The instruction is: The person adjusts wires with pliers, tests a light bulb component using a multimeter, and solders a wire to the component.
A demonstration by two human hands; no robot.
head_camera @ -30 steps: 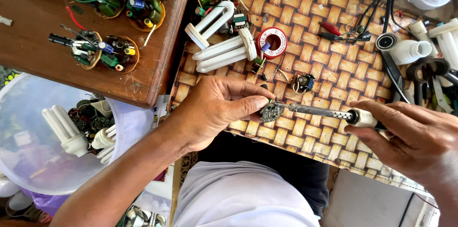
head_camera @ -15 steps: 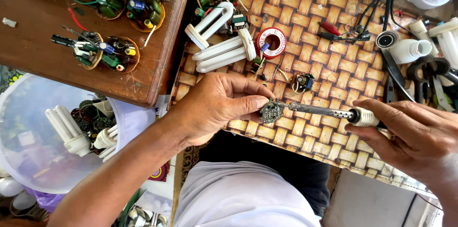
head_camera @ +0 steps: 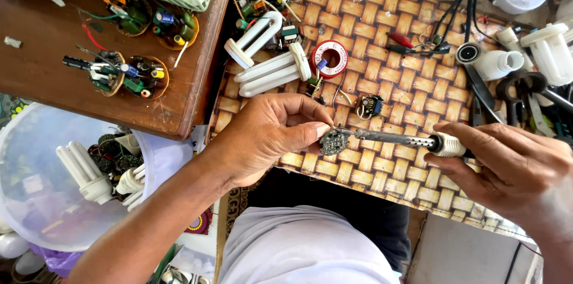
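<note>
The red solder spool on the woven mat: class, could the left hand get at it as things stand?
Probably yes: the spool lies just beyond the left hand with bare mat between, though that hand now pinches a small round circuit board.

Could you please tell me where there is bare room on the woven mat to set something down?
Free: the mat strip below the soldering iron, and the patch between solder reel and red clips. Crowded: the top edge and right side.

A red solder spool (head_camera: 329, 58) lies beside white lamp tubes (head_camera: 271, 72) on the woven mat (head_camera: 382, 27)
</note>
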